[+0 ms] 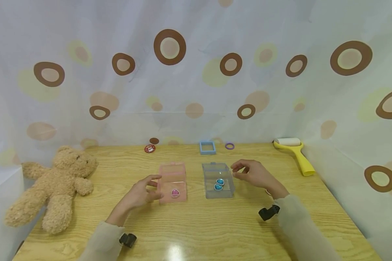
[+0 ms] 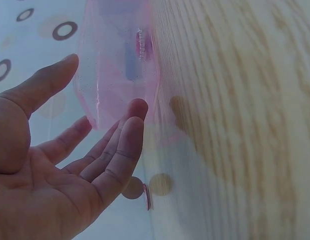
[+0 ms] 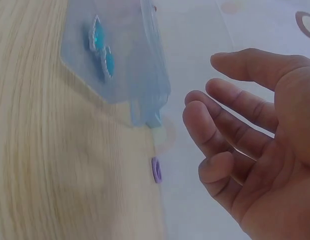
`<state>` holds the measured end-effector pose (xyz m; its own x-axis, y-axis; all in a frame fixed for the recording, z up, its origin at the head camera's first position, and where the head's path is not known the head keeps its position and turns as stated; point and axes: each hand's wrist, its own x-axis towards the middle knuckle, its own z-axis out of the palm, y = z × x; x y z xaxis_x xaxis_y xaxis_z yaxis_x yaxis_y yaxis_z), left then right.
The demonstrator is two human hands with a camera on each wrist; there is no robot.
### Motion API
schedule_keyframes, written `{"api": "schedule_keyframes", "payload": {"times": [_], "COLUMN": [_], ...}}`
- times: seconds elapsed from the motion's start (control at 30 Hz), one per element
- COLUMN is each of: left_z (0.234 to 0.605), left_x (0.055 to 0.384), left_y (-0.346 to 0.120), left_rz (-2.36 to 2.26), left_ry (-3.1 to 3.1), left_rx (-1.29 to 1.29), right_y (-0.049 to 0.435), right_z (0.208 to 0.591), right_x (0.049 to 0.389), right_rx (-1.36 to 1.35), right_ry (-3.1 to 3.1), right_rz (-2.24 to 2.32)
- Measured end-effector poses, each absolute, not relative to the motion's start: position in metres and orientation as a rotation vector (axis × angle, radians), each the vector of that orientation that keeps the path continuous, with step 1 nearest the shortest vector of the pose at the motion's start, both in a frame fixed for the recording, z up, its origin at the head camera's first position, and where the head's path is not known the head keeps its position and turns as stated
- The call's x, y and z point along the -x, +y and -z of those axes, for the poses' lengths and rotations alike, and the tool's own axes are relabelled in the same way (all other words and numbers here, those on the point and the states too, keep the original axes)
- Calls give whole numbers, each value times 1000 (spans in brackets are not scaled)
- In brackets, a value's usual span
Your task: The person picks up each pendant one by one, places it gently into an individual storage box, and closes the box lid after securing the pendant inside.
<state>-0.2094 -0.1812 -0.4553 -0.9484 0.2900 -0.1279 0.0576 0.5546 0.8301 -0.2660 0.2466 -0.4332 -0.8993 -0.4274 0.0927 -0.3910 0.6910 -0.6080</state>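
Observation:
A clear pink plastic box (image 1: 172, 183) lies with its lid raised, a pink gem (image 1: 175, 193) with a pale beaded rim inside it. Fingers relaxed and spread, my left hand (image 1: 139, 194) reaches its fingertips to the box's left side; nothing is held in the palm (image 2: 49, 195). To the right stands a clear blue-grey box (image 1: 218, 181), also with its lid up. Two blue gems (image 3: 98, 37) with beaded rims lie together in it. My right hand (image 1: 255, 174), fingers loosely bent and holding nothing, hovers just right of this box.
A teddy bear (image 1: 57, 185) lies at the left of the wooden table (image 1: 189, 235). Along the back are a red round badge (image 1: 149, 148), a blue square frame (image 1: 207, 148), a purple ring (image 1: 229, 146) and a yellow-handled lint roller (image 1: 295, 152). A patterned curtain (image 1: 196, 83) hangs behind.

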Motion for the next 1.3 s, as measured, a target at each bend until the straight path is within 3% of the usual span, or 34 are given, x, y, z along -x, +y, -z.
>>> {"api": "schedule_keyframes", "payload": {"times": [0.93,1.3], "left_z": [457,457], "left_x": [211,209], "left_y": [-181,-181], "left_rz": [-1337,-1349], "left_ry": [2547,2533], "left_rx": [-296,-310], "right_y": [343,355], "right_z": [457,470], "right_x": [247,242], "right_rx": [390,364], "right_ry": [2816,2783], "right_rz": [977,908]}}
